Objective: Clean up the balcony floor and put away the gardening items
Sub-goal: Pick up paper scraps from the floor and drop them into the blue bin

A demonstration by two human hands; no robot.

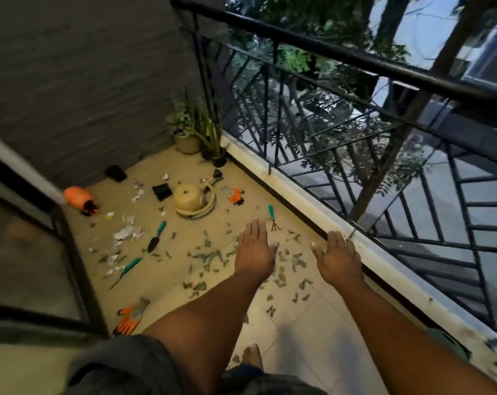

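My left hand (254, 249) and my right hand (337, 259) are stretched out flat over the balcony floor (307, 317), fingers straight, holding nothing. Dry leaves (210, 256) lie scattered under and left of them. A teal hand rake (272, 218) lies just beyond my left fingertips. A teal trowel (157, 236) and a teal weeder (127, 270) lie further left among torn paper scraps (126, 233). One orange-grey glove (130, 316) lies near the door, another (234, 195) beside an overturned beige watering can (191, 199).
An orange bottle (77, 198) lies by the left wall. Small black pots (116, 173) (161, 191) sit on the floor. Two potted plants (197, 135) stand in the far corner. A black railing (341, 55) runs along the right; a glass door frame (70, 252) stands left.
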